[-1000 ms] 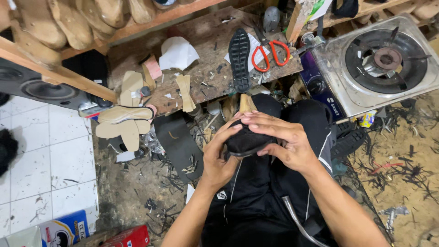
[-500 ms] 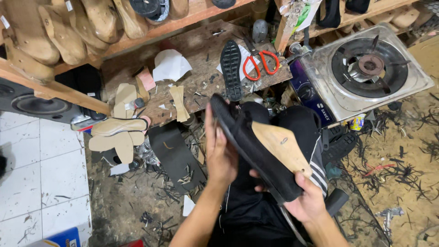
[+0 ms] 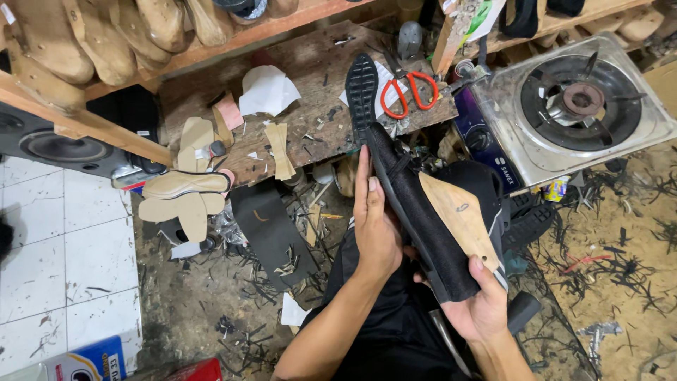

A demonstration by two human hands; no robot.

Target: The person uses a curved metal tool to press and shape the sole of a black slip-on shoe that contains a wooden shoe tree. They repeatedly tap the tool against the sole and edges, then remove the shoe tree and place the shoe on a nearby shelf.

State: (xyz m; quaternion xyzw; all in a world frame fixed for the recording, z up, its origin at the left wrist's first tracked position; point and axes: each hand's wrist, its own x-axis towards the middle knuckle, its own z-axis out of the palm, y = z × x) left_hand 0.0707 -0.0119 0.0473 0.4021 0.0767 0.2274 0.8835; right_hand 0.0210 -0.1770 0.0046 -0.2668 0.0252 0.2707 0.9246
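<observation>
Basically, left hand fingers lie flat and extended along the side of the black shoe, pressing it, not curled. Right hand grips the shoe's heel end from below, thumb up on the wooden last inside it. Shoe is tilted over the lap, toe pointing toward the workbench. Orange-handled scissors and a black sole lie on the bench, gas stove at right, tan insoles at left.

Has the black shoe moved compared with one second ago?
Yes. The black shoe was bunched on the lap; now it is raised and turned lengthwise, toe toward the red scissors.
</observation>
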